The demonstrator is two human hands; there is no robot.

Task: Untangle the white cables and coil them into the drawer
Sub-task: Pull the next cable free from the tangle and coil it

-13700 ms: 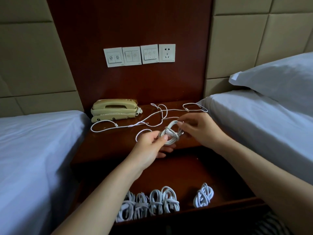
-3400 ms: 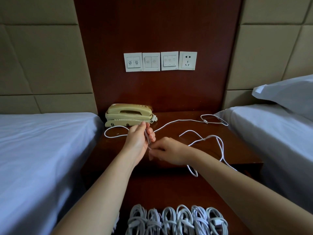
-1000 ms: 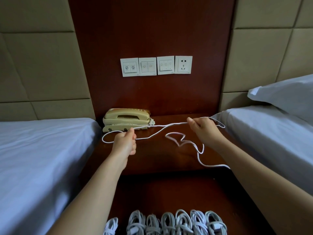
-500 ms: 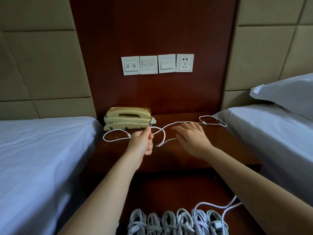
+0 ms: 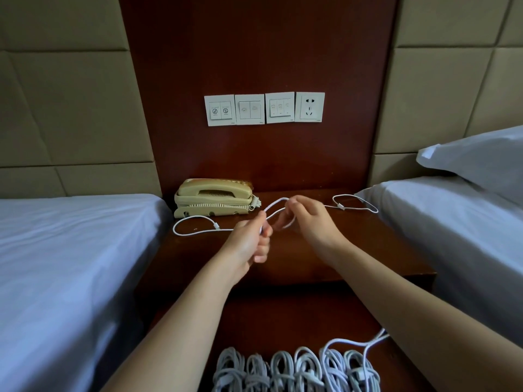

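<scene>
Both hands hover over the middle of the nightstand (image 5: 368, 250). The left hand (image 5: 247, 244) pinches the cable (image 5: 276, 204) between thumb and curled fingers; the right hand (image 5: 310, 219), fingers curled, pinches a small loop of it just beside. One end loops by the phone (image 5: 212, 198), the other at the right bed (image 5: 452, 236) edge — bare wood lies nearer. In the open drawer (image 5: 283, 321), coils (image 5: 297, 369) line the near edge — a loose strand (image 5: 353, 341) crosses them.
</scene>
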